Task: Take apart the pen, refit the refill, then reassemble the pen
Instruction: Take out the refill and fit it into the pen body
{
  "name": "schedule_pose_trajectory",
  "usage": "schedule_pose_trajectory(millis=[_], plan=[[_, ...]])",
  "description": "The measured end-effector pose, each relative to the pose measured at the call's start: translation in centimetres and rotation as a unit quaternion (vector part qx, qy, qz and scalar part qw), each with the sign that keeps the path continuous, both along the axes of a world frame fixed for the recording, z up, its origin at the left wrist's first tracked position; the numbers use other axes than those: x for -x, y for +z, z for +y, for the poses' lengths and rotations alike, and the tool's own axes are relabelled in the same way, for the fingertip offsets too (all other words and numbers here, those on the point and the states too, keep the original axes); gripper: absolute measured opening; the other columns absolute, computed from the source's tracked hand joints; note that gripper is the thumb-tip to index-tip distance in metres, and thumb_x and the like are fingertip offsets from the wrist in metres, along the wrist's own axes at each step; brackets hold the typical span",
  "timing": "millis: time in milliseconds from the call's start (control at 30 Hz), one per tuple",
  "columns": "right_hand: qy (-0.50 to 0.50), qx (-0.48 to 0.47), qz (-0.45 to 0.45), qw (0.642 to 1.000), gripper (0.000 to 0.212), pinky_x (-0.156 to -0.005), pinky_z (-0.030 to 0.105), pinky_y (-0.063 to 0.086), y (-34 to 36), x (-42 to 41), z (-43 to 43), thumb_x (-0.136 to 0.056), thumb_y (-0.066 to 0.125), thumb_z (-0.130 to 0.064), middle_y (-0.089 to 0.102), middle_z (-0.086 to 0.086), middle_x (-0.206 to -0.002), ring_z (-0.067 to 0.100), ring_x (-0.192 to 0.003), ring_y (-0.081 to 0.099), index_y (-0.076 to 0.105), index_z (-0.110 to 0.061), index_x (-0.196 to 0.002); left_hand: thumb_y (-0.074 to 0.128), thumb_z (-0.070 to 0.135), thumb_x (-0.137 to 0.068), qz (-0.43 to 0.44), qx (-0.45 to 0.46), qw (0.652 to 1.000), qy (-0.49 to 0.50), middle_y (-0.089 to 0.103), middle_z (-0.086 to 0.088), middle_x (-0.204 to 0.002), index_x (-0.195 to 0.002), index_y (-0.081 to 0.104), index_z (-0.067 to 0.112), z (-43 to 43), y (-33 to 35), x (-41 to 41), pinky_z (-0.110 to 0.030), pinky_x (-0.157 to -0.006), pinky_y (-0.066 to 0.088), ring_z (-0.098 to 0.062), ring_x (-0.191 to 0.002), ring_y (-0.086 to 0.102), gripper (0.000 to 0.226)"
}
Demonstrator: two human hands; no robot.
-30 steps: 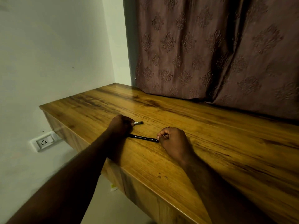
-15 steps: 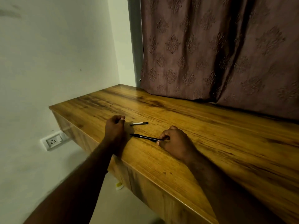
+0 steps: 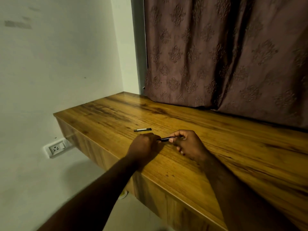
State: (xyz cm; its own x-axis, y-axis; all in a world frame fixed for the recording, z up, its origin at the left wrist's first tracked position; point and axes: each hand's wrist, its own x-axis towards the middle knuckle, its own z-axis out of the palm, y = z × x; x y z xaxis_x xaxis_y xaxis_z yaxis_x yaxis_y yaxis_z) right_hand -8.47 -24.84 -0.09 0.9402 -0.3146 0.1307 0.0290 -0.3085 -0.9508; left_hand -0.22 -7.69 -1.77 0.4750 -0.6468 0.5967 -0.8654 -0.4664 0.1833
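With the cap (image 3: 142, 130) left on the counter (image 3: 216, 147), the left hand (image 3: 144, 145) has moved to close on the pen body (image 3: 165, 139) pinched by the right hand (image 3: 188, 144), indicating disassembly proceeds.

Wooden counter (image 3: 216, 147) spread across centre and lower right of frame. Pen cap (image 3: 142, 130) laid on counter, centre frame. Pen body (image 3: 165, 139) held just below cap, between left hand (image 3: 143, 145) and right hand (image 3: 188, 144). Curtain (image 3: 225, 50) hung behind counter, upper right. Wall socket (image 3: 55, 148) set below counter edge, left.
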Motion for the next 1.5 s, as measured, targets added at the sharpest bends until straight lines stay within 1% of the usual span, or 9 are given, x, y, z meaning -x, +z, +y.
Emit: schedule_pose_trajectory(millis=[167, 300, 533, 633, 967, 1100, 1200, 1300, 1500], plan=[[-0.137, -0.039, -0.061, 0.988, 0.007, -0.039, 0.019, 0.040, -0.2, -0.6, -2.3, -0.090, 0.065, -0.020, 0.063, 0.002, -0.074, 0.012, -0.050, 0.050, 0.067, -0.013, -0.088, 0.060, 0.034, -0.090, 0.031, 0.045, 0.998, 0.023, 0.063, -0.002, -0.085, -0.091, 0.062, 0.017, -0.8, -0.6, -0.6, -0.029, -0.061, 0.041, -0.018, -0.076, 0.059, 0.018], [-0.293, 0.043, -0.047, 0.954, 0.022, -0.063, 0.029, 0.045, -1.2, -1.2, -4.7, -0.088, 0.067, -0.028, 0.063, 0.003, -0.065, 0.019, -0.059, 0.056, 0.064, -0.013, -0.071, 0.060, 0.035, -0.091, 0.035, 0.057, 0.996, 0.066, 0.064, -0.003, -0.089, -0.097, 0.058, 0.016, -0.9, -1.1, -0.7, -0.024, -0.061, 0.033, -0.020, -0.078, 0.059, 0.020], [-0.236, 0.272, 0.043, 0.932, 0.015, -0.065, 0.032, 0.052, -1.7, -2.0, -1.9, -0.078, 0.071, -0.032, 0.067, 0.000, -0.078, 0.021, -0.074, 0.063, 0.066, -0.018, -0.080, 0.047, 0.045, -0.095, 0.063, 0.064, 0.993, 0.075, 0.059, -0.003, -0.083, -0.097, 0.052, 0.013, -0.9, -0.9, -0.3, -0.027, -0.062, 0.032, -0.015, -0.070, 0.048, 0.032], [-0.231, 0.345, 0.071, 0.907, 0.027, -0.064, 0.030, 0.046, -1.6, -2.6, -1.3, -0.079, 0.067, -0.039, 0.066, 0.004, -0.092, 0.025, -0.083, 0.062, 0.066, -0.015, -0.091, 0.045, 0.045, -0.095, 0.073, 0.061, 0.993, 0.075, 0.055, -0.001, -0.082, -0.099, 0.052, 0.012, -0.9, -0.8, -0.2, -0.027, -0.062, 0.032, -0.014, -0.071, 0.045, 0.034], [-0.247, 0.414, 0.100, 0.870, 0.026, -0.075, 0.035, 0.050, -1.1, -2.9, -0.7, -0.088, 0.056, -0.035, 0.062, 0.006, -0.109, 0.030, -0.098, 0.061, 0.065, -0.017, -0.104, 0.046, 0.048, -0.094, 0.089, 0.051, 0.992, 0.079, 0.059, -0.002, -0.082, -0.097, 0.050, 0.017, -1.0, -1.1, -0.8, -0.025, -0.058, 0.033, -0.013, -0.069, 0.049, 0.031], [-0.270, 0.391, 0.109, 0.873, 0.020, -0.071, 0.033, 0.051, -1.0, -2.6, -0.7, -0.090, 0.057, -0.032, 0.065, 0.005, -0.102, 0.028, -0.092, 0.062, 0.066, -0.017, -0.099, 0.044, 0.045, -0.095, 0.102, 0.070, 0.991, 0.049, 0.055, 0.002, -0.077, -0.093, 0.042, 0.022, -0.9, -0.9, -0.4, -0.017, -0.050, 0.027, -0.008, -0.064, 0.048, 0.023], [-0.298, 0.277, 0.043, 0.912, 0.016, -0.060, 0.023, 0.044, -1.0, -2.1, -1.5, -0.091, 0.058, -0.029, 0.068, 0.001, -0.086, 0.023, -0.079, 0.063, 0.065, -0.015, -0.086, 0.035, 0.039, -0.098, 0.102, 0.099, 0.989, 0.041, 0.052, 0.002, -0.084, -0.097, 0.041, 0.023, -0.9, -1.0, -0.5, -0.025, -0.057, 0.030, -0.018, -0.076, 0.052, 0.017], [-0.217, 0.184, -0.067, 0.956, 0.012, -0.054, 0.017, 0.035, -1.1, -1.3, -1.7, -0.092, 0.060, -0.022, 0.068, -0.002, -0.085, 0.012, -0.073, 0.060, 0.064, -0.015, -0.084, 0.038, 0.021, -0.099, 0.095, 0.122, 0.987, 0.043, 0.049, -0.001, -0.095, -0.111, 0.047, 0.015, -0.8, -1.3, -0.7, -0.028, -0.068, 0.031, -0.017, -0.083, 0.046, 0.016], [-0.033, 0.240, -0.135, 0.961, 0.006, -0.068, 0.032, 0.047, -1.5, -1.6, 0.8, -0.091, 0.061, -0.018, 0.063, -0.002, -0.089, 0.012, -0.079, 0.057, 0.063, -0.016, -0.086, 0.039, 0.030, -0.099, 0.063, 0.130, 0.989, 0.007, 0.057, -0.007, -0.095, -0.110, 0.049, 0.009, -0.5, -0.7, 0.2, -0.031, -0.069, 0.039, -0.015, -0.081, 0.047, 0.026]])
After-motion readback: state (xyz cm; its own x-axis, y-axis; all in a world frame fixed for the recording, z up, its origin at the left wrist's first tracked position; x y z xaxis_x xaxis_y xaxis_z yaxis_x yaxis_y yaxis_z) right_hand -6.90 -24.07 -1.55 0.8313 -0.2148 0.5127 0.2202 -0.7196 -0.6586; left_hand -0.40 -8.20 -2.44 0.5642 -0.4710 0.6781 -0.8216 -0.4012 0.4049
